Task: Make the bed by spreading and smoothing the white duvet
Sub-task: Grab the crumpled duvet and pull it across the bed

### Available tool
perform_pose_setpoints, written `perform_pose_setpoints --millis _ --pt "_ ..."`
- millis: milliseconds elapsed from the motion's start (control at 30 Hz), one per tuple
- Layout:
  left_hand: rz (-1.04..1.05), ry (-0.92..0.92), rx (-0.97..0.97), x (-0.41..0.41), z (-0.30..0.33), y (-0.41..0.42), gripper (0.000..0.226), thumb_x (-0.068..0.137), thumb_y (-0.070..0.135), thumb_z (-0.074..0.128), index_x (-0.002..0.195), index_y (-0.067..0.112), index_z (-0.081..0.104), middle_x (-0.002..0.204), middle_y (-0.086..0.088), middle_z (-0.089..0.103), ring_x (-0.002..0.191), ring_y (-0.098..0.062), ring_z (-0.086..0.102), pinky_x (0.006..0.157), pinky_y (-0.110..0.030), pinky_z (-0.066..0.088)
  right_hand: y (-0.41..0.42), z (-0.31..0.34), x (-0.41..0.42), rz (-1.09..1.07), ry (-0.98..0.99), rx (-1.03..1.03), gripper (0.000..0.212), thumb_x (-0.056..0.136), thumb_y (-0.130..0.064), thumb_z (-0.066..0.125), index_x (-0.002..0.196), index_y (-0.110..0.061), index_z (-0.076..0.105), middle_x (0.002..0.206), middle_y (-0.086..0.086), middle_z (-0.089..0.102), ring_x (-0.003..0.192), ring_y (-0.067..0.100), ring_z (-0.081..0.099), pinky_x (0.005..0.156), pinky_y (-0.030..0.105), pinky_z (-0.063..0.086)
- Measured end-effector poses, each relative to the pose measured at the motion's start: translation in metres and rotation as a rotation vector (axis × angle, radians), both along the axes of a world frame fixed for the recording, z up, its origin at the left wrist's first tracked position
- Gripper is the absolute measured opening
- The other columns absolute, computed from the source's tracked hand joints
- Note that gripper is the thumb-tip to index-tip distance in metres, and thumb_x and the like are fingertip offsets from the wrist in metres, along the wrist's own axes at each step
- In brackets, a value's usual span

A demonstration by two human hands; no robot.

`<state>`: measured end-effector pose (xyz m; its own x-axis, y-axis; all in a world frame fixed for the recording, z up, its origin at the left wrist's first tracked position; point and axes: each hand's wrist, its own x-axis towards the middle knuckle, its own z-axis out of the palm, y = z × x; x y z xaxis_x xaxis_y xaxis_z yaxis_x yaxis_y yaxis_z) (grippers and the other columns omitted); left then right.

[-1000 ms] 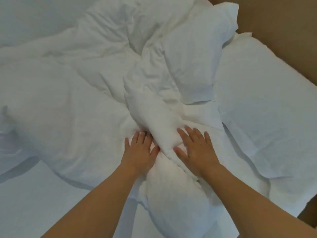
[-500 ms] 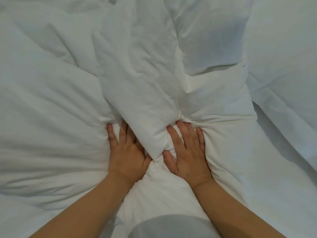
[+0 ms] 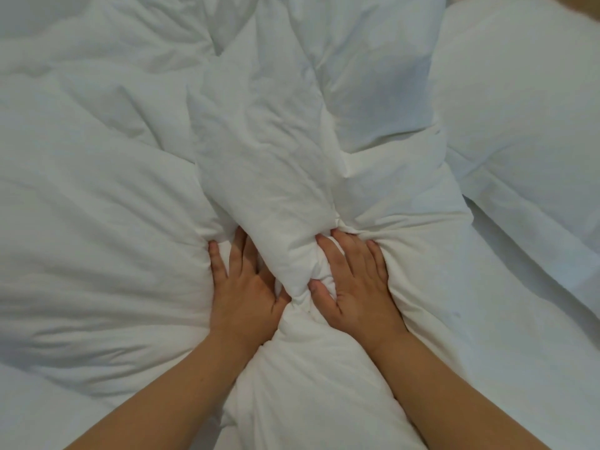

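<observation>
Pressing one duvet: left hand, right hand, both flat, grasping nothing; one pillow.

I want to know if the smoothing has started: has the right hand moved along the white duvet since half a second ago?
No. The right hand stays pressed beside the same bunched ridge of the white duvet; its fingers look only slightly more dug in.

my left hand and right hand pressing flat either side of a bunched ridge in the white duvet, pillow upper right
</observation>
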<state>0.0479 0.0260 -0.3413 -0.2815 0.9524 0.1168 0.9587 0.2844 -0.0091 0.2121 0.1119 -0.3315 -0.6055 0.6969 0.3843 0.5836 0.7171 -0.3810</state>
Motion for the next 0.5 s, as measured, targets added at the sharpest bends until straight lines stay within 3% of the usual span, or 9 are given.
perform_pose_setpoints --millis 300,400,500 --pt "-0.019 0.046 0.014 -0.002 -0.009 0.004 0.067 0.093 0.053 0.03 0.147 0.015 0.042 0.152 -0.018 0.035 0.144 -0.041 0.02 0.113 -0.067 0.005 0.014 -0.012 -0.004 0.036 0.041 -0.184 0.066 0.089 -0.057 0.044 0.145 -0.025 0.03 0.137 0.004 0.043 0.125 0.018 0.034 0.112 0.034 0.013" --pt "-0.041 0.006 -0.034 -0.004 -0.005 0.004 0.064 0.093 0.048 0.032 0.147 0.016 0.043 0.152 -0.017 0.036 0.144 -0.04 0.021 0.114 -0.066 0.006 0.019 -0.006 -0.011 0.036 0.024 -0.31 0.061 0.085 -0.057 0.046 0.138 -0.03 0.031 0.124 0.008 0.051 0.115 0.019 0.037 0.103 0.027 0.016" --pt "-0.015 -0.097 -0.16 -0.01 0.005 0.007 0.063 0.097 0.048 0.026 0.148 0.014 0.041 0.152 -0.016 0.038 0.145 -0.033 0.018 0.115 -0.06 0.008 0.027 0.008 -0.019 0.011 -0.067 -0.342 0.05 0.078 -0.053 0.045 0.121 -0.028 0.041 0.102 0.011 0.058 0.098 0.027 0.047 0.083 0.023 0.016"
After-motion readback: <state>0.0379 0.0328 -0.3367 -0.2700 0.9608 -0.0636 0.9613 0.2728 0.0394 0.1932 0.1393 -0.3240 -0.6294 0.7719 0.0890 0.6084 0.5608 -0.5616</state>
